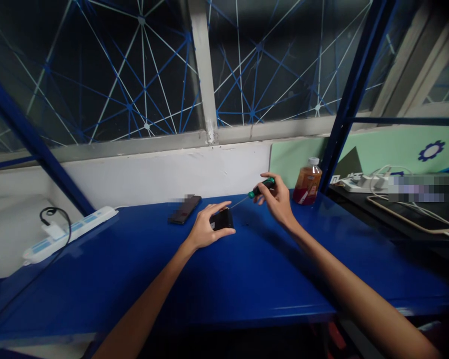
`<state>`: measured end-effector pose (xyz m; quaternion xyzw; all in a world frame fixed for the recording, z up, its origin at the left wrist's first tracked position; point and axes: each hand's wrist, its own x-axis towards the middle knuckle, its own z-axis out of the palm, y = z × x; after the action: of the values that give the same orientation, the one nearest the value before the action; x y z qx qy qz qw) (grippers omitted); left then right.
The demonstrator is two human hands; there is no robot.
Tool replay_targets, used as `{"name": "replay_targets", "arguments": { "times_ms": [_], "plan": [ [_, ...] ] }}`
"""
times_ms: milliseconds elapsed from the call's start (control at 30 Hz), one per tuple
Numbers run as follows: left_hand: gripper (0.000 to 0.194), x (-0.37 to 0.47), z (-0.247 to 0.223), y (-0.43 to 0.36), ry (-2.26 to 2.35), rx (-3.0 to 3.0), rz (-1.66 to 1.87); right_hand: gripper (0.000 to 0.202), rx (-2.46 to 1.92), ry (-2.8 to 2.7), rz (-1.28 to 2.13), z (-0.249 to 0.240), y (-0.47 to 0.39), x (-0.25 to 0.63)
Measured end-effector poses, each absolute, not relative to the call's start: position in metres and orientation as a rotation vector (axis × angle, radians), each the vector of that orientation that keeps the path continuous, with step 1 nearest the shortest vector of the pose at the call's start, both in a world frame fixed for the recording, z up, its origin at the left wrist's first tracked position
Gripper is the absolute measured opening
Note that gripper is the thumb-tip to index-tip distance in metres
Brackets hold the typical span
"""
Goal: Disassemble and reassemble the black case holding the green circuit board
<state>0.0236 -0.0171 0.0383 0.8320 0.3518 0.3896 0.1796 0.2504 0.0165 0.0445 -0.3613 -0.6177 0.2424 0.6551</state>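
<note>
My left hand point(205, 227) grips a small black box-shaped device point(223, 219) that rests on the blue table point(247, 269). My right hand point(276, 198) holds a screwdriver with a green and black handle point(261, 188). Its thin shaft slants down to the left, and the tip ends close above the device. A black phone point(184, 209) lies flat on the table just behind and left of my left hand.
A bottle of amber liquid point(307, 183) stands at the back right, beside a blue post point(349, 94). A white power strip point(69, 233) with a plugged charger lies at the left. Right of the post are another power strip point(361, 183), cables and a phone point(407, 213).
</note>
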Motion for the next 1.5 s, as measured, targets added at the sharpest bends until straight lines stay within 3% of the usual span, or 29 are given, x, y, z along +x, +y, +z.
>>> {"name": "replay_targets", "arguments": {
  "times_ms": [700, 967, 1233, 1500],
  "plan": [
    [0.068, 0.017, 0.035, -0.011, 1.032, 2.276, 1.168, 0.051, -0.822, -1.464, 0.544, 0.042, 0.015, 0.248],
    [0.069, 0.015, 0.034, -0.007, 1.067, 2.234, 1.189, 0.044, -0.94, -1.411, 0.453, 0.043, 0.02, 0.25],
    [0.067, 0.025, 0.015, -0.005, 1.139, 2.456, 0.937, 0.026, -1.262, -1.551, -0.007, 0.046, 0.022, 0.264],
    [0.07, 0.024, -0.003, 0.001, 1.261, 2.609, 0.69, 0.029, -1.362, -1.653, -0.104, 0.03, 0.032, 0.261]
  ]
}}
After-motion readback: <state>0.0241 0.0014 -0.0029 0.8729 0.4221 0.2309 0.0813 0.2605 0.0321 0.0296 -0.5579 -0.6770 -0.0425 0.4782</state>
